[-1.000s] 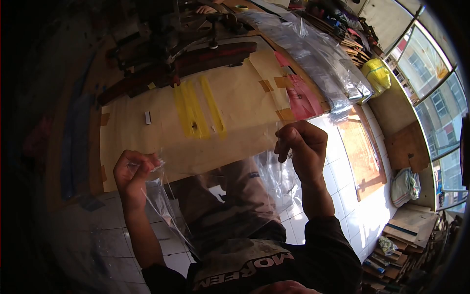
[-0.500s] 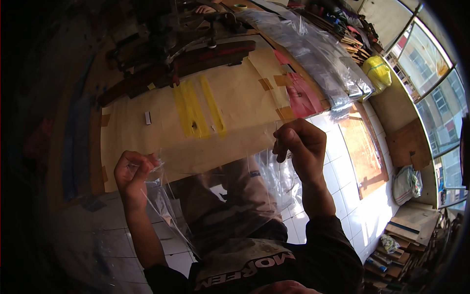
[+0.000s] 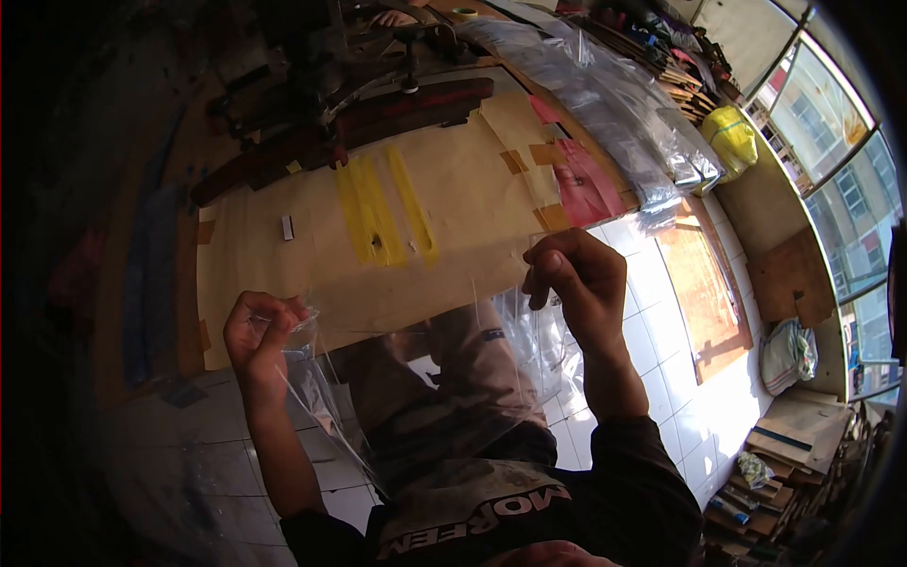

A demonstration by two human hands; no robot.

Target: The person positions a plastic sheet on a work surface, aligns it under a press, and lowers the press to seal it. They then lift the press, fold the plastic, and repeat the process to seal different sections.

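Note:
A clear plastic sheet [image 3: 444,397] hangs stretched between my hands, over my lap and the front edge of the paper-covered table [image 3: 283,274]. My left hand [image 3: 265,331] pinches its bunched left corner. My right hand [image 3: 581,279] holds the right corner between thumb and fingers, at the table's front right edge. Yellow tape strips [image 3: 364,213] and a small white piece [image 3: 287,228] lie on the brown paper beyond the sheet.
A dark red, curved machine part [image 3: 406,109] lies across the table's far side. More plastic sheeting [image 3: 605,104] sits at the back right, near a yellow bag [image 3: 729,142]. Wood pieces [image 3: 784,463] are stacked at lower right. Another person's hand [image 3: 392,18] shows at the top.
Both hands keep their grip on the sheet. My right hand has shifted very slightly left, and the view has moved a little.

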